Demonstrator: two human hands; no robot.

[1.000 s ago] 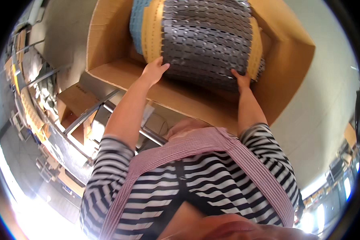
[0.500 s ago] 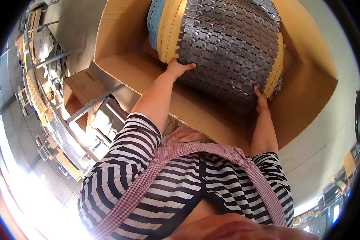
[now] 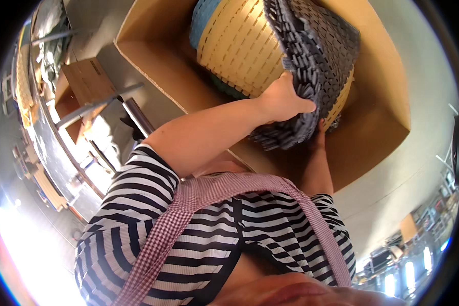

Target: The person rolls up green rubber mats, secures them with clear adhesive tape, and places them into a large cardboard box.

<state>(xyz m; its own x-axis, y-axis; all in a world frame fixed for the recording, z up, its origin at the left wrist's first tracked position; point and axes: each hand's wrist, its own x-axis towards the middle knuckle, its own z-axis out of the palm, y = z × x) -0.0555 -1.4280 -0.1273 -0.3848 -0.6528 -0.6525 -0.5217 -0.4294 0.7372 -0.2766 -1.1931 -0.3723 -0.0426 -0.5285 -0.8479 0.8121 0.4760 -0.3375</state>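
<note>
A dark grey slotted plastic mat (image 3: 336, 38) curves over a yellow slotted layer (image 3: 239, 46) inside a large cardboard box (image 3: 377, 109). My left hand (image 3: 285, 99) is closed on the mat's left edge, which is peeled up and folded over toward the right, its studded underside bunched by my fingers. Lower right, my right hand (image 3: 319, 136) holds the mat's near right part, beside a strip of the yellow layer. Its thumb shows; the other fingers are hidden by the mat. A blue layer (image 3: 203, 20) and a green edge (image 3: 227, 87) show at the roll's left.
The box stands open in front of me, its near wall close to my apron (image 3: 224, 184). To the left are a smaller brown carton (image 3: 89, 76), a metal bar (image 3: 137, 115) and a cluttered rack. Pale floor (image 3: 387, 204) lies to the right.
My left hand has moved right and nearer, lifting the grey mat's left edge and folding it over. Much more of the yellow layer is uncovered. My right hand stays near the right edge.
</note>
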